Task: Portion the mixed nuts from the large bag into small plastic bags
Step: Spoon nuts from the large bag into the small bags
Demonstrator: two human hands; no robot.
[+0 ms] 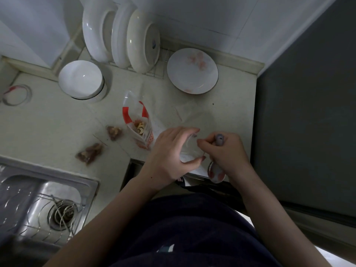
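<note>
The large nut bag (137, 120), clear with red print, stands open on the counter with mixed nuts showing inside. Two small filled bags (114, 132) (89, 152) lie to its left. My left hand (169, 153) holds a small clear plastic bag (189, 149) by its edge near the counter's front. My right hand (224, 151) pinches the same bag's rim with its fingertips while gripping a ceramic spoon (216, 173), whose bowl points down toward me. More empty clear bags (189, 114) lie flat on the counter behind my hands.
A white bowl (81, 79) stands at the back left. A patterned plate (192, 71) lies at the back right. Large white dishes (123, 35) stand in a rack against the wall. A steel sink (38, 205) is at the lower left. A dark appliance (308, 112) flanks the right.
</note>
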